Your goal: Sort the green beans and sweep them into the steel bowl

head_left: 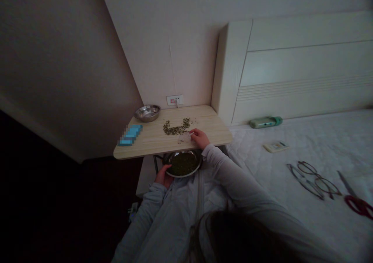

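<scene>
My left hand is closed on the left rim of a round metal bowl, its thumb over the edge. Small green grains, like mung beans, cover the bottom of this bowl, which sits below the table's front edge. Above it, my right hand pinches a thin, clear plastic piece at the tabletop. Just beyond the plastic lies a loose, U-shaped spread of the same green grains. A few reddish bits rest near the plastic; they are too small to name.
The small wooden table also bears another metal bowl and a blurred-out blue object. On the bed at right lie a green bottle, a pale flat packet, eyeglasses and red-handled scissors. A wall socket is behind.
</scene>
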`<control>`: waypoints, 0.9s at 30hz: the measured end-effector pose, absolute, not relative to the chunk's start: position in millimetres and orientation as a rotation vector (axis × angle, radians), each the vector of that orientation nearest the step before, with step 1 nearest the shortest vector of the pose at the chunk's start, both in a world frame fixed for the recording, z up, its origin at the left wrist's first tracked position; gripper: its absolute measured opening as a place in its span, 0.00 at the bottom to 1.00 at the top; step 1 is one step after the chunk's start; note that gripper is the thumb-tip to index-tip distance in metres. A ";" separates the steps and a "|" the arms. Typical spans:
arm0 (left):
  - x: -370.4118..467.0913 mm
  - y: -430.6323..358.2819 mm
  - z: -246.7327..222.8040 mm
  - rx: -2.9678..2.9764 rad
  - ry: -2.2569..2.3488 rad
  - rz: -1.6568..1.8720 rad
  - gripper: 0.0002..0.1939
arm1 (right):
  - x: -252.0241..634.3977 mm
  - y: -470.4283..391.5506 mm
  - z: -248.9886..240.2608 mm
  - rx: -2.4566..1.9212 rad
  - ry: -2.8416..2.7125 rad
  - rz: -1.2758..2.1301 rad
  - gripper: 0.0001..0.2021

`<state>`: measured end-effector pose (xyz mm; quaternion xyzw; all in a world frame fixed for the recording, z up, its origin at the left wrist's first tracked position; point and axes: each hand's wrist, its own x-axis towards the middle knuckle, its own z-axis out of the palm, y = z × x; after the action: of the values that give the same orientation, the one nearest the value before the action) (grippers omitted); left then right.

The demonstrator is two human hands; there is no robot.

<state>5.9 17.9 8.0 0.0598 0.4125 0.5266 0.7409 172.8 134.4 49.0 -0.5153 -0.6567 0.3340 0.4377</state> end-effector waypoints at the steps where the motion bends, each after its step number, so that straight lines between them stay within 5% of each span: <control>1: 5.5 18.2 7.2 0.130 0.899 1.156 0.15 | 172.8 134.5 49.1 -1.279 -1.633 0.831 0.11; 27: 5.6 17.4 9.4 0.139 0.917 1.145 0.15 | 171.9 132.6 50.7 -1.276 -1.624 0.829 0.11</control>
<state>5.6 17.4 9.4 0.0636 0.4181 0.5221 0.7407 171.9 132.6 50.7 -0.5142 -0.6546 0.3339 0.4421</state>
